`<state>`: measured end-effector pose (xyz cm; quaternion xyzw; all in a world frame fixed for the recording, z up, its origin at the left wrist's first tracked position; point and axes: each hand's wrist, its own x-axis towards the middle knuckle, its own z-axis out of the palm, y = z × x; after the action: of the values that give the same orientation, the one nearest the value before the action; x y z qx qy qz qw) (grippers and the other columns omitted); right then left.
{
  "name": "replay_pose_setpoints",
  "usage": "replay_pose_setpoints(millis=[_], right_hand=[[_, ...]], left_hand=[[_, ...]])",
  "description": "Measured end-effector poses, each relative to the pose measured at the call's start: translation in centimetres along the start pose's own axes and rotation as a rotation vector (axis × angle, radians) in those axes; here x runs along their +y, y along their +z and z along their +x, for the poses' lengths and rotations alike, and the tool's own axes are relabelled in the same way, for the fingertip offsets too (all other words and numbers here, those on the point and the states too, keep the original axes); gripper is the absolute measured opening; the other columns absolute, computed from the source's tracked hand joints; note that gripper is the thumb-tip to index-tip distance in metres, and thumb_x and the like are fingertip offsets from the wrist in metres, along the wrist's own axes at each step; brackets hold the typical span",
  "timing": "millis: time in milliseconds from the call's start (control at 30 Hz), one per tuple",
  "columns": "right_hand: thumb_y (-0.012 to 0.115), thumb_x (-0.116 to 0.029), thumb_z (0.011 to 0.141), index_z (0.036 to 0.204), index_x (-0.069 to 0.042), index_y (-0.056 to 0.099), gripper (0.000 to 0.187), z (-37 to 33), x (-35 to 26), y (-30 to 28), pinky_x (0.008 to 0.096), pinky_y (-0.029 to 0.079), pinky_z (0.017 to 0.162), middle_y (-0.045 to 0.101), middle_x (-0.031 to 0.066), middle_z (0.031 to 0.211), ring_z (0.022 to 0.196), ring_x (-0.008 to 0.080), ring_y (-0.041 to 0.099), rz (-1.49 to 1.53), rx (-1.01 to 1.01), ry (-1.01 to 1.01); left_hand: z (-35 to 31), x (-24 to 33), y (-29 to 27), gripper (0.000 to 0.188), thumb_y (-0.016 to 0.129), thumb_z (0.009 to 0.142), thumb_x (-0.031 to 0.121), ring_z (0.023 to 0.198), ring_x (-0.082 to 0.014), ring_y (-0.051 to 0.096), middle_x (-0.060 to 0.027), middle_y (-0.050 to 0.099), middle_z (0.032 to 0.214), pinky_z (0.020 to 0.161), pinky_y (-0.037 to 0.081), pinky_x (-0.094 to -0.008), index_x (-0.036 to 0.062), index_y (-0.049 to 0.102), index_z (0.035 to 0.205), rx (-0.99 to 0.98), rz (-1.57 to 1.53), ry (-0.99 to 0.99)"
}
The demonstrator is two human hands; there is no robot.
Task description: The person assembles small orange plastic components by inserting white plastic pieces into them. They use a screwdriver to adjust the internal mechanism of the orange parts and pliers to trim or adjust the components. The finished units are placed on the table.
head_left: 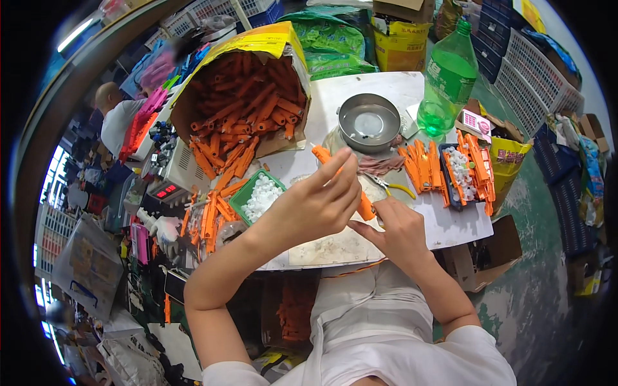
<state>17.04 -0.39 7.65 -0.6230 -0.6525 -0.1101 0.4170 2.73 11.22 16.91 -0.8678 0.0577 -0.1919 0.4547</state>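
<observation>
Two hands: both on one orange plastic tube [364,207], held over the white surface [450,228] close to my body, so I look straight down on it.
Left hand [315,206]: my fingers pinched on the tube's upper end [320,153], tilting it up and away.
Right hand [400,228]: my fingers clenched on its lower end, steadying it.
Green tray [248,190]: white caps just beside my left hand, within easy reach.
Yellow-handled pliers [394,188]: lying just past my right hand.
Orange row [420,166]: tubes laid side by side, apart from the rest.
Metal bowl [369,122]: farther back, near the green bottle [449,77].
Torn box [248,96]: spilling loose orange tubes towards me.
</observation>
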Motion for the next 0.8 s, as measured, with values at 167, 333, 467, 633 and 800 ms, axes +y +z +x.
replay_pose_setpoints(millis=[167,333,467,633,800], right_hand=[[0.075,-0.037,0.076,0.074,-0.005,0.054,0.038,-0.1,0.1,0.0,0.0318,0.045,0.049,0.052,0.006,0.064,0.055,0.0211,0.055,-0.01,0.014,-0.011],[0.074,-0.031,0.077,0.071,-0.005,0.053,0.034,-0.5,0.5,0.4,0.0312,0.046,0.049,0.052,0.0057,0.064,0.054,0.0203,0.055,-0.049,-0.012,-0.002],[0.075,-0.027,0.076,0.07,-0.006,0.053,0.031,-0.6,0.5,0.5,0.0313,0.047,0.049,0.052,0.0057,0.063,0.053,0.0201,0.056,-0.061,-0.026,-0.001],[0.074,-0.026,0.076,0.071,-0.008,0.056,0.026,-1.1,2.1,1.6,0.0343,0.047,0.048,0.057,0.0059,0.064,0.054,0.0223,0.059,0.002,0.023,0.067],[0.07,-0.031,0.08,0.072,-0.009,0.059,0.026,-1.0,6.5,3.4,0.0372,0.046,0.048,0.061,0.0078,0.064,0.054,0.026,0.061,-0.08,0.062,0.294]], left_hand=[[0.4,0.4,-0.4,0.016,0.058,0.075,0.016,0.11,-0.019,0.056,-0.0054,0.065,0.093,0.111,0.032,-0.044,0.0051,0.065,0.086,-0.072,-0.015,0.067],[0.8,0.8,-0.2,0.016,0.058,0.075,0.016,0.112,-0.0194,0.055,-0.0057,0.065,0.094,0.112,0.031,-0.043,0.0049,0.065,0.085,-0.107,-0.02,0.083],[0.9,1.0,-0.3,0.017,0.058,0.076,0.016,0.114,-0.0192,0.054,-0.0057,0.064,0.098,0.112,0.031,-0.0434,0.0054,0.065,0.088,-0.116,-0.036,0.075],[0.1,1.7,0.5,0.033,0.066,0.076,0.022,0.118,-0.0202,0.052,-0.0033,0.06,0.116,0.112,0.029,-0.0463,0.0139,0.064,0.108,0.02,-0.386,-0.108],[-2.1,7.2,1.4,0.058,0.077,0.071,0.03,0.122,-0.027,0.048,-0.0059,0.055,0.127,0.107,0.028,-0.0471,0.015,0.058,0.124,0.164,-0.898,-0.615]])
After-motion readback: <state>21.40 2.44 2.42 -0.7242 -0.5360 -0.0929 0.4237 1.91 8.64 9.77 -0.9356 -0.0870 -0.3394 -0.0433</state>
